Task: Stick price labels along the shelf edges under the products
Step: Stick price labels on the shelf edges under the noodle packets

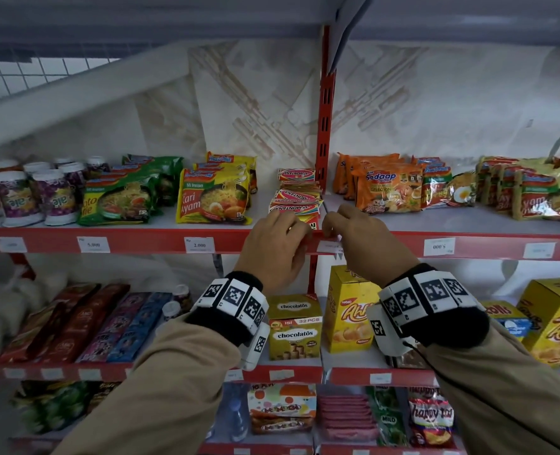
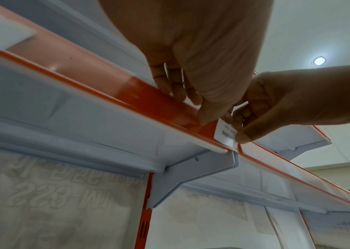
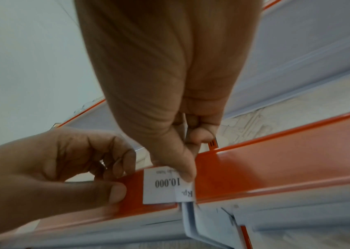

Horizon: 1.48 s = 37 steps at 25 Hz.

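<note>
A white price label [image 3: 161, 185] printed "Rp. 10.000" lies on the red shelf edge [image 1: 229, 239], right at the joint between two shelf sections and below the Montana packets [image 1: 296, 198]. My right hand [image 1: 329, 231] pinches the label [image 2: 226, 134]: the thumb presses its right end, the fingers curl behind the edge, and a thin white strip [image 3: 185, 126] sits between those fingers. My left hand [image 1: 300, 236] pinches the shelf edge [image 3: 133, 190] just left of the label, thumb [image 3: 114, 192] in front and fingers behind.
Other labels [image 1: 199, 244] are stuck along the same edge to left and right. Noodle packs [image 1: 213, 198] and cups [image 1: 55, 198] fill the shelf above it. Snack boxes [image 1: 295, 330] stand on the shelf below. A red upright [image 1: 324, 103] divides the bays.
</note>
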{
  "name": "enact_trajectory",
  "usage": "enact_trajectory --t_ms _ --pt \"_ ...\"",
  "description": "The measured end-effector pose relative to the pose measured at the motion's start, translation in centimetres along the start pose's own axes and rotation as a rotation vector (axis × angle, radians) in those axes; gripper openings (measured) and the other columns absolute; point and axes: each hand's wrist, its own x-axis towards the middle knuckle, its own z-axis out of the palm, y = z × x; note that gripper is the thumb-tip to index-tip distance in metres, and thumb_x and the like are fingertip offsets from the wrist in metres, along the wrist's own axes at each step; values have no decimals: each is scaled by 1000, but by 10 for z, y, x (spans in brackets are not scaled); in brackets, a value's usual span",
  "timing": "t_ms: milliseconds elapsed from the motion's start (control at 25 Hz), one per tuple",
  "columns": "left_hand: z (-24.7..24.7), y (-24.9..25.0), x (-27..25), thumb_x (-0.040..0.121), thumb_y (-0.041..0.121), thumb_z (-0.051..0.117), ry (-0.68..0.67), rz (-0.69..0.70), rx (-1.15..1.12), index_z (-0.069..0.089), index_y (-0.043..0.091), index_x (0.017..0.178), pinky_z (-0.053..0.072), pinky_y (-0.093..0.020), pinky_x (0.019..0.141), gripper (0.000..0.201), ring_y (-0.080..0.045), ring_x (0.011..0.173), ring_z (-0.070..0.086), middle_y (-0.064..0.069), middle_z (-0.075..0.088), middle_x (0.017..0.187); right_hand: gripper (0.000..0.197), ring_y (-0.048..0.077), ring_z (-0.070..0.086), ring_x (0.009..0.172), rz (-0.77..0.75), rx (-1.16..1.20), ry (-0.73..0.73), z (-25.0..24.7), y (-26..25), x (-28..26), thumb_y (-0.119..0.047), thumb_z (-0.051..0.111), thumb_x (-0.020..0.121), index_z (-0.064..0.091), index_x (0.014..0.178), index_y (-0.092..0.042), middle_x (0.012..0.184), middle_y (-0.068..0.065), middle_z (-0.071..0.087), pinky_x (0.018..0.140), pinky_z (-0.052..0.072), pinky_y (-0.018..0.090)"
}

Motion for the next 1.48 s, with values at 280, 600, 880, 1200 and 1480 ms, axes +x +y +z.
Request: enact_trajectory --t_ms 280,600,880,1200,1480 --pt "-3 2 -2 88 25 60 32 -64 -154 65 14 98 45 -35 74 15 -21 89 54 -1 61 94 29 9 59 74 142 514 317 -8 8 -5 7 56 81 60 100 -16 83 0 65 65 48 20" --pt "-5 3 -2 100 36 41 84 -179 -328 62 16 113 37 -28 73 31 -17 90 54 -1 66 97 22 19 67 80 408 1377 307 4 -20 -7 -1 61 89 55 110 -5 91 7 67 70 55 26" --pt "-7 -1 6 98 29 49 10 -152 -341 62 13 96 40 -35 67 20 -22 81 53 -2 61 85 30 22 70 76 328 1247 214 5 -25 -7 -6 69 84 54 110 -4 95 16 66 67 59 30" --pt "-16 -8 1 92 38 55 -87 -70 -109 60 17 101 41 -33 70 23 -19 88 51 0 59 95 13 -1 59 77 140 567 274 -2 -4 2 -16 59 93 70 98 -19 88 -4 68 63 41 6" --pt "-27 -25 -12 85 35 66 -74 -191 -157 54 22 112 42 -30 70 33 -15 93 52 8 61 88 10 4 61 77 168 674 475 22 -20 10 -16 65 89 72 96 -14 88 0 70 66 43 8"
